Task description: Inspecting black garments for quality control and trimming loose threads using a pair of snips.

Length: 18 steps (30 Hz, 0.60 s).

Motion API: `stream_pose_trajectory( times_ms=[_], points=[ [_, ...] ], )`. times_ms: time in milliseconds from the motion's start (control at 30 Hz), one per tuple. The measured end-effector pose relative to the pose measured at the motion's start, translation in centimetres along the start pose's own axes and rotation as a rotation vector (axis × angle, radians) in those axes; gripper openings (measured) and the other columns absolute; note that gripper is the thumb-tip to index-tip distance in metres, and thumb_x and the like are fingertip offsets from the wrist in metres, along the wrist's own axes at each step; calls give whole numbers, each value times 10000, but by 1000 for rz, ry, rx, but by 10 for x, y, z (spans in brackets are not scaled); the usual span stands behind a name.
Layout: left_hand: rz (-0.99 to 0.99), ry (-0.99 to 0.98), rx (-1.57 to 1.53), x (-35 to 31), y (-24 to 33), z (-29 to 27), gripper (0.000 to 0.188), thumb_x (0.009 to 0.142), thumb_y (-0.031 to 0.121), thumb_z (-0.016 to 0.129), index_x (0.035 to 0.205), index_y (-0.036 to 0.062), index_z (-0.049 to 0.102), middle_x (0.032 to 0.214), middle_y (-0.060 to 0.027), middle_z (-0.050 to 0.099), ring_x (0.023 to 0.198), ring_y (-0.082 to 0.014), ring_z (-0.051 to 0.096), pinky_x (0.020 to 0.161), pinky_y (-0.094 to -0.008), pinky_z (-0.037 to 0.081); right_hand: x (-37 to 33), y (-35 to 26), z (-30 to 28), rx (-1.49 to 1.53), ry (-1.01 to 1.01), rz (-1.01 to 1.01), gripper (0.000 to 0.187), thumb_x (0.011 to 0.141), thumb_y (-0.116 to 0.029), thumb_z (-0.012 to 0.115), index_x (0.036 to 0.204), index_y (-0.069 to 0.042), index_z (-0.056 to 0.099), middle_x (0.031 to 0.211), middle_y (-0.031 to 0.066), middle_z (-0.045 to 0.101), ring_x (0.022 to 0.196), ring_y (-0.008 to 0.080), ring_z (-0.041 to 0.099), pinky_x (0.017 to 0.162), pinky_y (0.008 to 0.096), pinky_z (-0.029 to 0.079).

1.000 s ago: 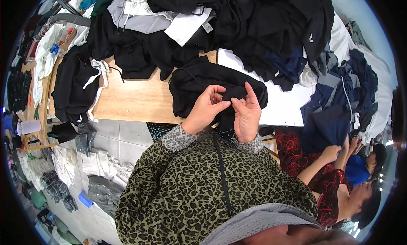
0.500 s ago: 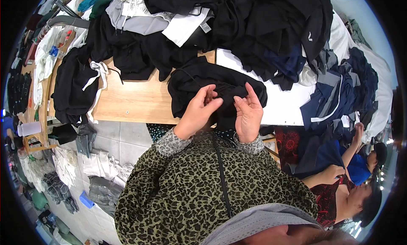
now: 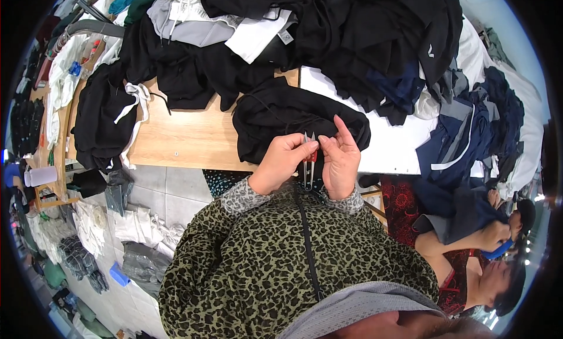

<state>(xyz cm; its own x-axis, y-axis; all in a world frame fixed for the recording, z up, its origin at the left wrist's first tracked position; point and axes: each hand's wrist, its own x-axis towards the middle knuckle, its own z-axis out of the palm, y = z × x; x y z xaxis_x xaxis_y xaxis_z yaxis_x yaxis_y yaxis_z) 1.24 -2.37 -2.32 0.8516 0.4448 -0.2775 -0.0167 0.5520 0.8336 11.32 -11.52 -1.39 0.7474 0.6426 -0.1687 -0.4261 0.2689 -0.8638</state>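
Observation:
A pair of thread snips (image 3: 309, 157) with a red part stands upright between my hands, its blades up and its looped end down. My left hand (image 3: 282, 162) pinches it from the left with thumb and fingers. From the other side my right hand (image 3: 341, 163) closes thumb and fingertip on it, with another finger stretched upward. Just beyond my fingers a bunched black garment (image 3: 264, 125) lies on the table, a thin dark cord across its top. How my lower fingers are curled is partly hidden.
A big heap of black garments (image 3: 375, 28) covers the table's far side. Another black garment with white ties (image 3: 97, 119) lies left on the wooden tabletop (image 3: 182, 136). Navy and grey pieces (image 3: 463, 122) are piled right, where a person (image 3: 463, 242) handles dark cloth.
The thread snips now show between my fingers. Both hands have come closer together and slightly toward me, off the black garment. The person on the right has shifted the dark cloth.

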Motion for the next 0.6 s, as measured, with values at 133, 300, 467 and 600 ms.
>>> stream_pose_trajectory(
  times_ms=[133,300,467,600],
  points=[
    [-29,-8,65,3,-1,-1,174,916,150,570,879,-6,635,789,17,600,718,-34,503,653,-189,410,-1,1,-1,19,-5,10,551,804,125,572,1321,82,384,903,18,502,749,63,520,737,199,468],
    [-55,-30,104,5,0,-1,194,921,167,564,888,-7,642,793,22,603,722,-28,495,656,-191,404,-2,1,-2,17,-32,-4,548,807,126,566,1322,77,386,900,17,506,748,65,523,731,198,470],
    [-68,-58,71,4,7,1,207,921,180,562,891,-7,644,798,16,612,722,-35,502,657,-194,405,-2,-1,-1,6,-39,-4,541,809,125,561,1320,74,391,901,21,513,751,69,527,730,200,473],
    [-61,-59,39,6,5,0,208,921,186,562,896,-3,645,790,14,611,710,-39,506,656,-193,407,-2,1,-3,14,-45,-7,536,812,122,558,1319,74,392,908,32,525,755,79,541,728,206,476]
  ],
)
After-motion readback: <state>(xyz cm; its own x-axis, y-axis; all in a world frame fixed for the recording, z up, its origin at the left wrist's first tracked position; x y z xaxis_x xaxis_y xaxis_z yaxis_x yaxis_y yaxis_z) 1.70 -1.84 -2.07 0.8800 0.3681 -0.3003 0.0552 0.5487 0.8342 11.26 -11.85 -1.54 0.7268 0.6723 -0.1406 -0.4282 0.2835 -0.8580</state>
